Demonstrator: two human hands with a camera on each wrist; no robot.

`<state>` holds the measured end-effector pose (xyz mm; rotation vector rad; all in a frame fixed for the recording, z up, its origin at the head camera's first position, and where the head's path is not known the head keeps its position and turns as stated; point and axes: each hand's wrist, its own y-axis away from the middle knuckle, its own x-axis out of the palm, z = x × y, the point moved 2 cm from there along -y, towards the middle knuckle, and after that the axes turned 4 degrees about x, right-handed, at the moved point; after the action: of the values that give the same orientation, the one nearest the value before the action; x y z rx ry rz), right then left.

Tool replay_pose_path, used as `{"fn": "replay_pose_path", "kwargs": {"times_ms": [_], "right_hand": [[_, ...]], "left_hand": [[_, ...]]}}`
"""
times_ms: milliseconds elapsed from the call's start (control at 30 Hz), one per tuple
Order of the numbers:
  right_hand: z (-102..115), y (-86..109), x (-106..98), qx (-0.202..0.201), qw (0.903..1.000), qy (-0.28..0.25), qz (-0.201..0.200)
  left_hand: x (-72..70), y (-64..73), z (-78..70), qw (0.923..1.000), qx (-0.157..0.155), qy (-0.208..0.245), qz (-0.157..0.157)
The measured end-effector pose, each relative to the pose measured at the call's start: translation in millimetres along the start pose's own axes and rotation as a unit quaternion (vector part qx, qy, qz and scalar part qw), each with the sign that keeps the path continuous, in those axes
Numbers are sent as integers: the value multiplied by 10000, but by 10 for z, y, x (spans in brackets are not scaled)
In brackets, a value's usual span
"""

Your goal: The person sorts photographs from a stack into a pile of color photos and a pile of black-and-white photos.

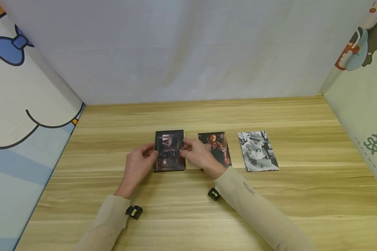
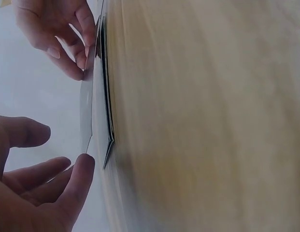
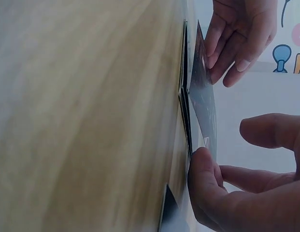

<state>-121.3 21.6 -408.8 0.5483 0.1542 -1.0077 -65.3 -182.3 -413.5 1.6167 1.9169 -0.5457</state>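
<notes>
A glossy dark photo card (image 1: 170,153) is held by its two side edges between my hands, over a thin stack of cards (image 2: 109,96) on the table. My left hand (image 1: 137,166) holds the left edge with its fingertips, and my right hand (image 1: 200,154) holds the right edge. In the right wrist view the raised card (image 3: 203,96) tilts away from the stack, with a gap between them. A second photo card (image 1: 218,148), dark with a seated figure, lies partly under my right wrist in the head view. Further right lies a black-and-white photo card (image 1: 258,151).
The wood-grain table (image 1: 169,209) runs back to a pale grey cloth wall (image 1: 191,52). Cartoon-printed panels stand at the left (image 1: 19,90) and right (image 1: 358,104). A small black wrist camera (image 1: 134,211) sits by my left cuff, another (image 1: 213,194) by my right.
</notes>
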Motion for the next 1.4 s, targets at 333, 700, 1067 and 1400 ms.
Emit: {"fn": "replay_pose_path", "kwargs": {"times_ms": [333,700,1067,1400], "right_hand": [[-22,-48,11,268,9996,-14,78],[-31,-59,-11,130,9997,110,175],[-42,-80,-23,42,9989,459,129],[-30,-74,-11,106,9987,471,173]], "left_hand": [[16,-15,-9,9997,-56,-156,201],[14,-14,-2,9988,-122,-258,390],[3,-9,-2,9984,-82,-261,505],[-6,17,-16,9979,-93,-265,587]]}}
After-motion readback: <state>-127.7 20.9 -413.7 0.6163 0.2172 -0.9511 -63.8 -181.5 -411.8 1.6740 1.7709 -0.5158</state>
